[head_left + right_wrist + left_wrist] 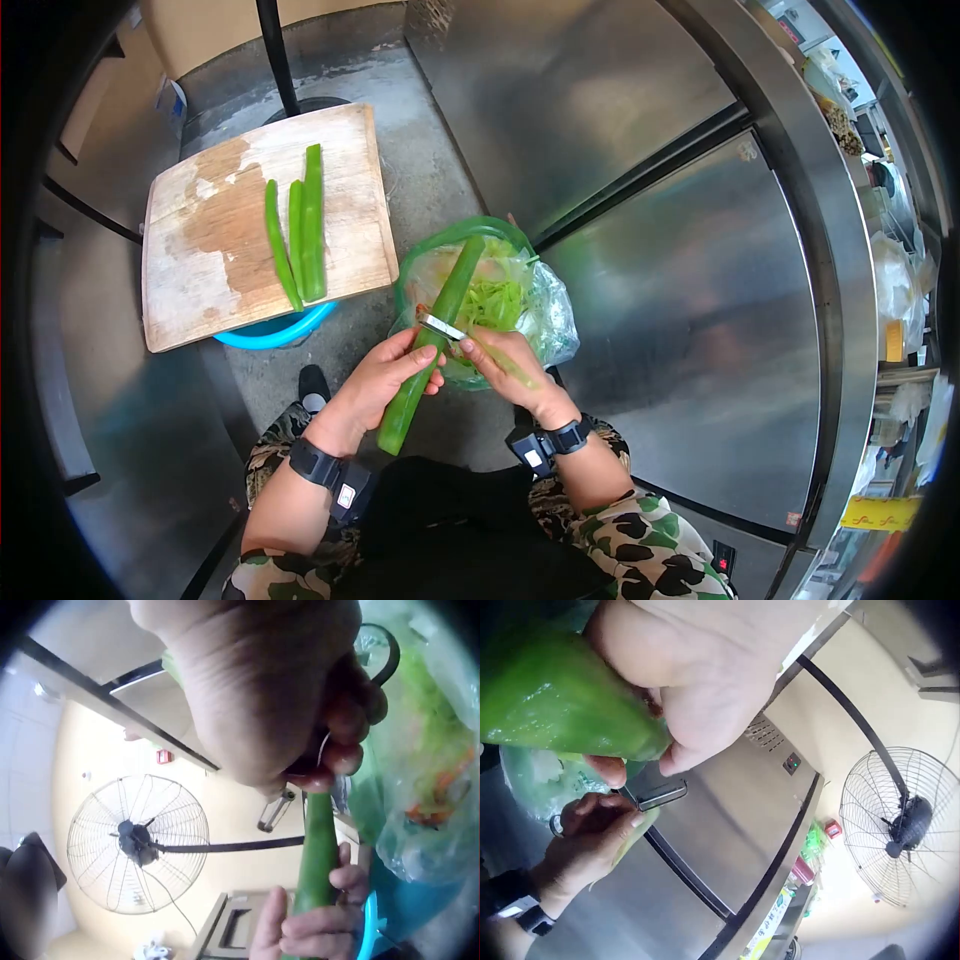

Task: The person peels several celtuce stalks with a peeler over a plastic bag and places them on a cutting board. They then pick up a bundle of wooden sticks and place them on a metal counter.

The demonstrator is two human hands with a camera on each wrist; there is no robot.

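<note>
A long peeled green stalk point(460, 280), apparently celtuce, slants over the green plastic bag point(412, 268). My left hand point(385, 378) holds it near its lower end, thumb on top and fingers wrapped underneath. My right hand point(512, 372) grips a metal peeler point(440, 326), whose blade lies across the stalk just above the left hand. In the left wrist view the peeler head point(662, 796) sticks out past the right hand's fingers, below the stalk's thick end point(562, 705). A pale green peel strip point(508, 367) hangs over the right hand. Light green peelings point(492, 305) fill the bag.
To the left, a wooden cutting board point(205, 200) carries three green pieces point(313, 220), over a blue basin point(290, 328). Steel cabinet doors point(690, 300) stand close on the right. A clear plastic bag point(555, 315) bulges beside the green one. A wire fan point(135, 844) stands farther off.
</note>
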